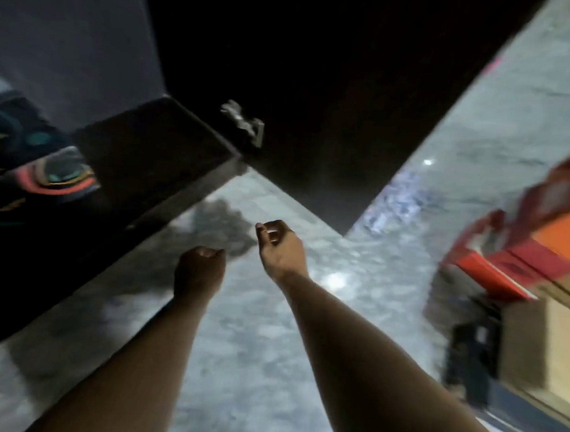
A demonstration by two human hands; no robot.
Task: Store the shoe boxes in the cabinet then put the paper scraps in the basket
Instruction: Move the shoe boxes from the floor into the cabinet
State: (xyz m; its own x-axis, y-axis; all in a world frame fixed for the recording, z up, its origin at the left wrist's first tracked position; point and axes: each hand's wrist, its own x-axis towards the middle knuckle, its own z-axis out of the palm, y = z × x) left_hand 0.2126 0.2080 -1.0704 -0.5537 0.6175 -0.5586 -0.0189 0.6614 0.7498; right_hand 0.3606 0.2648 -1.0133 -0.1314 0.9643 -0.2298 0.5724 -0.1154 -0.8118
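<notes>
1. Shoe boxes [541, 265] stacked at 3 o'clock on the pale floor [268, 365], well apart from both hands: red/orange lids up top, a plain brown one lower. Blurred, so count is unclear.
2. Cabinet [139, 173] at 10 o'clock, dark, its door [300, 100] swung open at 12 w/ a metal hinge [244, 121] showing. Something colourful sits at the far left edge, prob. inside; can't tell what.
3. Left hand [200, 270] near centre: fingers curled in loosely, holding nothing.
4. Right hand [281, 249] just beside it toward 1 o'clock: fingers half-curled, thumb apart, empty.
5. Handling (my guess): cardboard, light, fairly stiff but walls dent if squeezed. Lids prob. loose, so lifting by the lid risks it coming off.
6. Best hold: two hands on opposite short ends, low, fingers under the base; or one at a time off the top of the stack.
7. Paper scraps and basket: not in view.
</notes>
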